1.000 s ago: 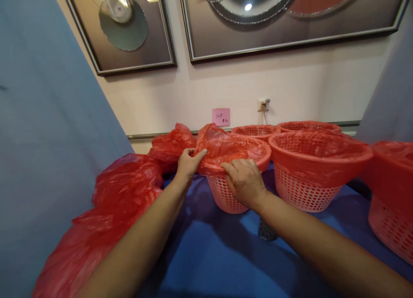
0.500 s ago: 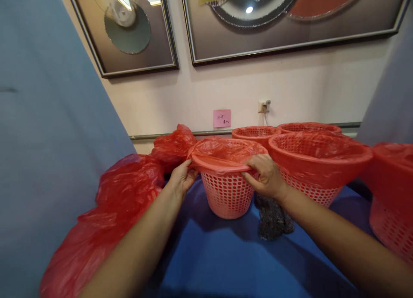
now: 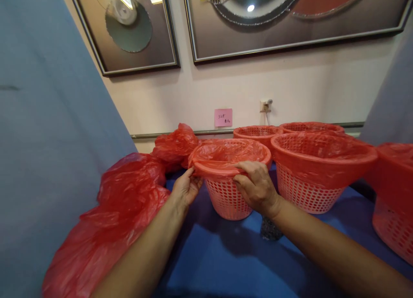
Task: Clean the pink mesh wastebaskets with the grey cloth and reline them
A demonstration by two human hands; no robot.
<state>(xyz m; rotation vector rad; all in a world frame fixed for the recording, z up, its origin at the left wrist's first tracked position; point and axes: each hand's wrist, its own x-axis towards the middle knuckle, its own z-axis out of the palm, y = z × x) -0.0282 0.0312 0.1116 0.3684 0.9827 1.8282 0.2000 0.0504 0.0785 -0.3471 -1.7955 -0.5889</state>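
Note:
A pink perforated plastic basket (image 3: 227, 199) stands upright in the middle, on a blue surface. Inside it and folded over its rim is a thin red plastic bag (image 3: 226, 151). At the left of the rim, my left hand (image 3: 187, 187) pinches the bag's edge, its fingers curled under. My right hand (image 3: 258, 187) is closed on the front right of the rim, fingers over the top and thumb below, gripping the bag there. A dark, glittery bundle (image 3: 270, 230) lies behind my right wrist, partly hidden.
Several similar baskets with red bags stand to the right, the nearest large lined basket (image 3: 309, 195) close by. Crumpled red plastic bags (image 3: 125, 203) heap along the left. Behind are a wall with framed pictures (image 3: 138, 68), a pink note (image 3: 223, 117) and a socket (image 3: 266, 105).
My right hand has slid left along the front rim, towards my left hand. My left hand stays at the rim's left side. More of the dark bundle is now covered.

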